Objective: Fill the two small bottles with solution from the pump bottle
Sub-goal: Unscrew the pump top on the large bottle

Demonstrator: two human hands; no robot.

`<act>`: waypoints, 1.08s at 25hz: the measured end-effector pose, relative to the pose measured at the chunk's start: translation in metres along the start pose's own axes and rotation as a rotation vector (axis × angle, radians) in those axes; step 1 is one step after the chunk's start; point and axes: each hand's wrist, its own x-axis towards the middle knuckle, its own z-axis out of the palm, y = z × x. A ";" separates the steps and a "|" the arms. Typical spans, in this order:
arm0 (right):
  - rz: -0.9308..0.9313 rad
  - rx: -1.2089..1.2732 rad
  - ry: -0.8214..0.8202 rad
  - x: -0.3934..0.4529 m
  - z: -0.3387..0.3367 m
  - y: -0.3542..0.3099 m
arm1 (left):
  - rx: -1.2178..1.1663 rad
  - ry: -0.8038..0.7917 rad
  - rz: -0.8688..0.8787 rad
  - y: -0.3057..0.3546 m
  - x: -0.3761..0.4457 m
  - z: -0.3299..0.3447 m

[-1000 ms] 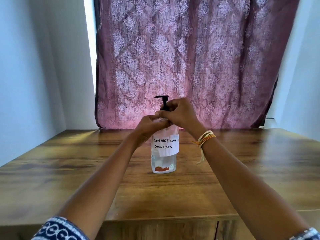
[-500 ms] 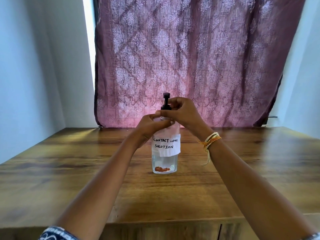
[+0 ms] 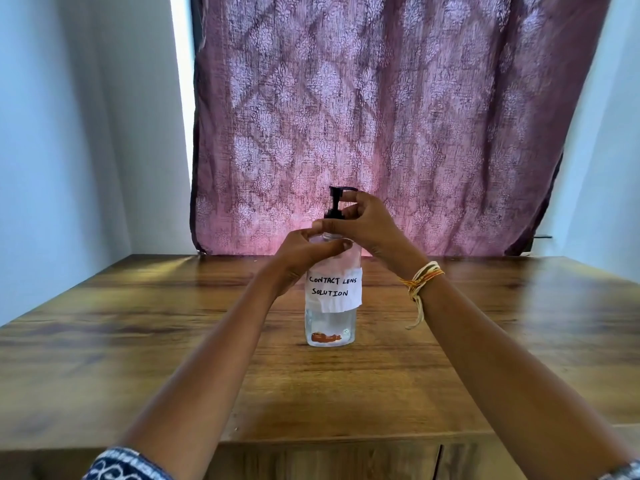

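A clear pump bottle (image 3: 330, 323) with a white paper label reading "CONTACT LENS SOLUTION" stands upright in the middle of the wooden table (image 3: 138, 341). My left hand (image 3: 304, 254) wraps the bottle's shoulder from the left. My right hand (image 3: 367, 223) pinches the black pump collar (image 3: 334, 206) at the neck, its nozzle pointing right behind my fingers. No small bottles are in view.
A purple patterned curtain (image 3: 381, 116) hangs behind the table's far edge, between pale blue walls. A drawer front shows below the near edge (image 3: 346, 459). A thread bracelet (image 3: 420, 278) sits on my right wrist.
The black pump head has turned: its nozzle pointed left, then toward me, and now points right. My right hand's fingers have shifted around the collar. The bottle stayed in place.
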 end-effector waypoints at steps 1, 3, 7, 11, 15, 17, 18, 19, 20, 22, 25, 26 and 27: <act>-0.005 0.002 0.033 0.000 0.000 0.001 | -0.002 -0.001 -0.002 0.000 0.000 0.000; 0.008 0.070 0.043 -0.001 -0.002 0.003 | 0.000 0.000 -0.003 -0.001 0.001 0.000; -0.008 0.106 -0.062 -0.004 -0.006 0.002 | 0.010 0.004 0.002 -0.003 0.001 0.000; -0.007 0.071 -0.072 -0.003 -0.003 0.000 | 0.000 -0.002 0.005 -0.003 0.002 -0.001; 0.005 -0.006 0.064 -0.001 0.001 0.003 | 0.004 -0.004 0.006 -0.002 0.001 0.000; 0.001 0.022 0.071 -0.004 0.000 0.004 | 0.006 -0.002 0.002 -0.002 0.000 0.000; -0.011 0.030 0.063 -0.005 0.000 0.003 | 0.010 0.000 0.001 -0.002 0.000 0.000; -0.031 0.029 0.046 -0.006 0.000 0.001 | 0.017 0.001 -0.001 -0.002 0.001 0.000; -0.049 0.021 0.030 -0.006 -0.001 0.000 | 0.023 0.003 -0.003 -0.002 0.001 0.000; -0.072 -0.020 0.000 -0.003 0.000 -0.003 | 0.015 0.005 -0.005 -0.002 0.001 0.000; -0.048 -0.157 0.027 0.001 0.003 -0.003 | -0.005 0.002 0.005 -0.003 0.001 -0.001; -0.037 -0.171 0.055 0.001 0.003 -0.002 | -0.011 0.001 0.004 -0.003 0.001 0.000; -0.030 -0.150 0.066 0.001 0.003 -0.001 | -0.010 0.000 0.000 -0.003 0.001 0.000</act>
